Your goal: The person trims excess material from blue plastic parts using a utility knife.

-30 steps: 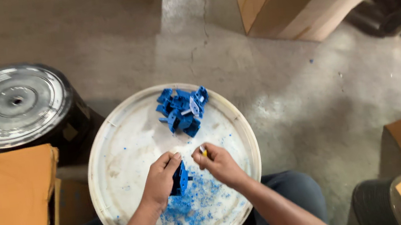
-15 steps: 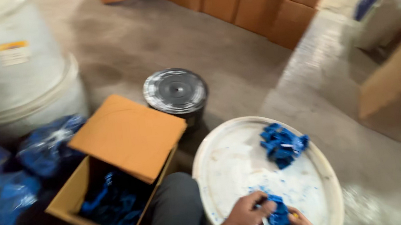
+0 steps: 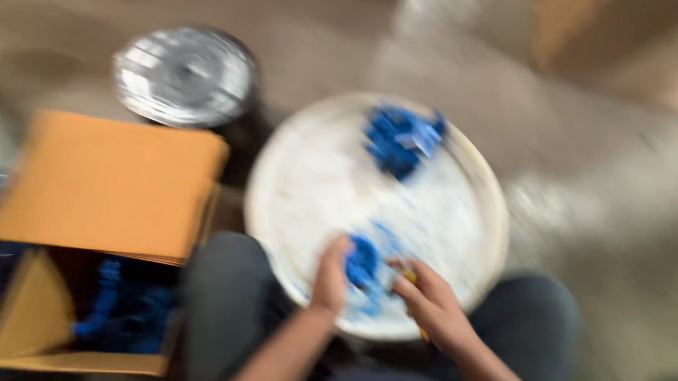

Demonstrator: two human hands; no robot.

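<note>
Grey concrete floor, blurred, carries a round white plastic lid (image 3: 312, 176) across the person's knees. On its near edge the left hand (image 3: 330, 277) curls around a small blue plastic piece (image 3: 362, 263), while the right hand (image 3: 430, 299) pinches something thin and yellow. More blue pieces (image 3: 401, 139) sit heaped at the far rim; an open cardboard box (image 3: 101, 192) stands left.

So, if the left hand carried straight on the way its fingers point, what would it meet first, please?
The left hand points up and away across the white round lid. It already touches a blue piece; beyond that lies bare lid, then probably the blue pile near the far rim. Motion blur makes the exact line uncertain.
</note>
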